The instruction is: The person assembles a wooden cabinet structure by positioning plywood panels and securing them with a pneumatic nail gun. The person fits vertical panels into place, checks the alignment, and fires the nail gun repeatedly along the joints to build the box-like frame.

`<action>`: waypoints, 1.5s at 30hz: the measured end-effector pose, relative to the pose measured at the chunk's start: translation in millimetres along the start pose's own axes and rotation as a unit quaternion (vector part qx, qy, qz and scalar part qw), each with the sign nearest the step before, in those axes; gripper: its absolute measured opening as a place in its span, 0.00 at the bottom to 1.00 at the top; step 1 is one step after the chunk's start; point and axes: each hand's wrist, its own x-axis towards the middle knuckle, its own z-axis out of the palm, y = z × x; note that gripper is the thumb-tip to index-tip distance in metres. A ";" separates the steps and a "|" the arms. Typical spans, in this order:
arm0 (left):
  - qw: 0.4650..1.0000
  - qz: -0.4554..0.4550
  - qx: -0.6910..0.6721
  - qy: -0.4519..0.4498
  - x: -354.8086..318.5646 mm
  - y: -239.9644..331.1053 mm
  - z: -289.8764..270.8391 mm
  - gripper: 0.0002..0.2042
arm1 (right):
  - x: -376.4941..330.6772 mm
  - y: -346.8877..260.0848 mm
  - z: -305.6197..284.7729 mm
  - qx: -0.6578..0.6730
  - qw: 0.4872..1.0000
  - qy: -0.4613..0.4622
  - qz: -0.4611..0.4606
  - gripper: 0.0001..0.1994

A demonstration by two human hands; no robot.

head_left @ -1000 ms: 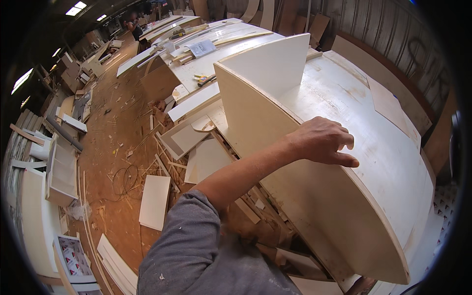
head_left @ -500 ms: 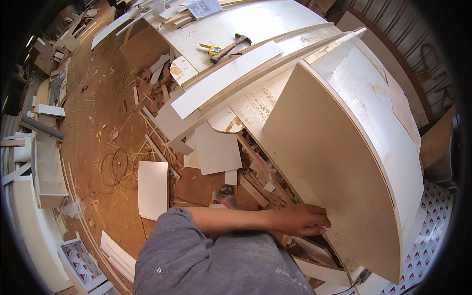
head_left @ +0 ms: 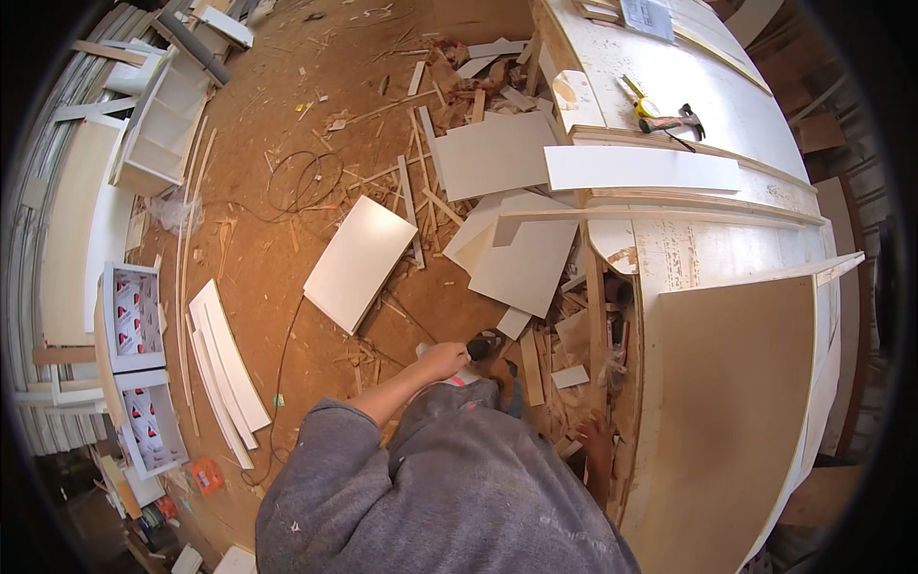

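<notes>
Low over the floor in front of me, my left hand (head_left: 443,362) is closed, its fingers against a black rounded thing (head_left: 479,347) whose kind I cannot make out. My right hand (head_left: 595,435) hangs down beside the workbench's near edge, over wood offcuts, its fingers apart and seemingly holding nothing. To its right, a large beige board (head_left: 732,383) stands on edge on the workbench (head_left: 684,253). A claw hammer (head_left: 673,122) and a yellow tape measure (head_left: 646,107) lie farther along the bench, behind a narrow white strip (head_left: 641,168).
A white panel (head_left: 361,263) lies on the brown floor, with more pale boards (head_left: 521,249) heaped against the bench. A cable (head_left: 304,182) loops among wood scraps. At left are white strips (head_left: 228,364), open drawer boxes (head_left: 139,316) and a shelf unit (head_left: 164,129).
My view has turned rightward and down. My right hand now shows low by the bench. My left arm has drawn back from the standing board to the black thing over the floor.
</notes>
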 end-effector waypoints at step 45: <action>0.791 -0.299 -0.449 0.287 -191.9 -401.2 -129.4 0.15 | 74.0 -137.7 410.9 -0.542 0.691 -0.328 -0.347 0.25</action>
